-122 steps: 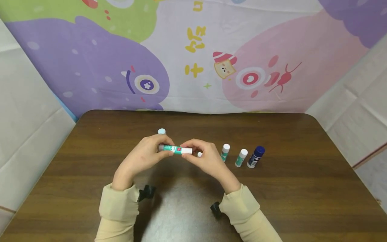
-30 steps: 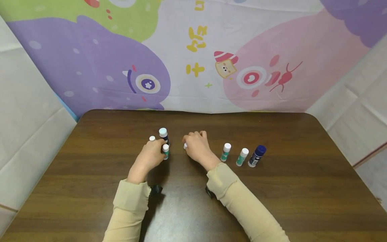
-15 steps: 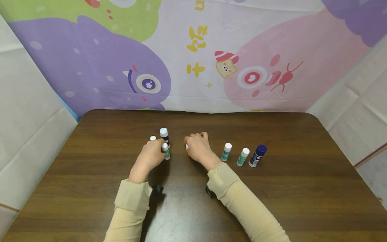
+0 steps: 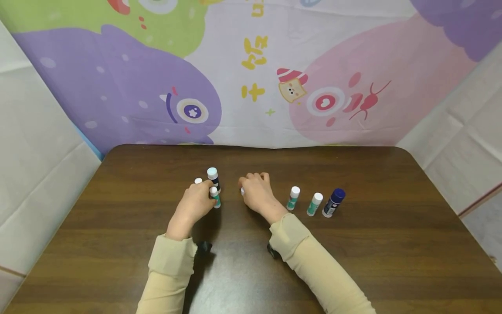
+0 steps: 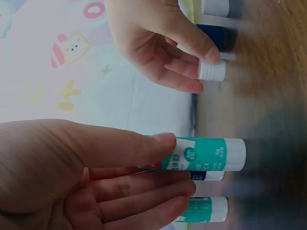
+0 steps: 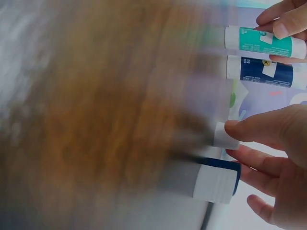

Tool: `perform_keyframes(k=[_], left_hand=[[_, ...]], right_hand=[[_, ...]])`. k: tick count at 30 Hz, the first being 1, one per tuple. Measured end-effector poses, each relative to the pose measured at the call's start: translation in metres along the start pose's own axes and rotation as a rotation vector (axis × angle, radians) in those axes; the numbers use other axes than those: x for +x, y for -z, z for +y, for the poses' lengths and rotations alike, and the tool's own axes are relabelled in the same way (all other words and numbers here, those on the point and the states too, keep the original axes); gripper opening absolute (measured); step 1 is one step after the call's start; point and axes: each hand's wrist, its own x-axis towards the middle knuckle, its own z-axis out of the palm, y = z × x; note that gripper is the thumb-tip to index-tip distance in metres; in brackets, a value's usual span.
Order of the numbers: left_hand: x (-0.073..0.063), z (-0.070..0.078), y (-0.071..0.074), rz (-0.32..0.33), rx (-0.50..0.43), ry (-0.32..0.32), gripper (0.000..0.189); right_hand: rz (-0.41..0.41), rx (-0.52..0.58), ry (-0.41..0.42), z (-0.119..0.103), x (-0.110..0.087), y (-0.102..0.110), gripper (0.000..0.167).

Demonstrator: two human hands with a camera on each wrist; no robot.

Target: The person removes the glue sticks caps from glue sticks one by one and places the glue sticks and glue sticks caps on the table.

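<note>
My left hand (image 4: 194, 204) pinches a green glue stick (image 5: 206, 154) between thumb and fingers, upright with its white base low over the table. Close behind it stand a navy glue stick with a white cap (image 4: 212, 173) and another green glue stick (image 5: 200, 210), partly hidden by the left hand. To the right, my right hand (image 4: 256, 192) pinches a small white ridged cap (image 5: 212, 70) near the tabletop. In the head view only a sliver of that cap shows past the fingers.
On the right side of the brown table (image 4: 251, 270) stand two white-capped green glue sticks (image 4: 293, 198) (image 4: 315, 204) and a bigger blue-capped glue stick (image 4: 333, 203). A printed cloth (image 4: 251, 122) hangs behind the table's far edge.
Earlier both hands held a green glue stick level between them. Now the left hand holds it upright at the left group, and the right hand pinches the white cap. The last second shows little movement.
</note>
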Motion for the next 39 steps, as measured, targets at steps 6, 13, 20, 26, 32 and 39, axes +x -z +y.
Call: perform_keyframes(k=[6,13,20,26,32,39], left_hand=[[-0.005,0.004,0.005,0.051,0.006,-0.019,0.02],[-0.013,0.014,0.011,0.137,0.018,-0.03,0.022],[-0.018,0.027,0.016,0.2,0.004,-0.081,0.026],[-0.019,0.038,0.012,0.212,-0.003,-0.203,0.03],[-0.017,0.044,0.007,0.204,0.019,-0.291,0.032],[-0.015,0.05,0.002,0.188,0.021,-0.364,0.031]], right_hand=[[0.037,0.065,-0.021,0.002,-0.006,0.011,0.034],[0.054,0.113,-0.048,0.011,-0.019,0.035,0.042],[0.069,0.101,-0.057,0.03,-0.037,0.053,0.043],[0.04,0.079,-0.039,0.045,-0.054,0.059,0.045],[-0.007,0.175,-0.037,0.054,-0.066,0.064,0.045],[-0.01,0.18,-0.04,0.06,-0.073,0.064,0.042]])
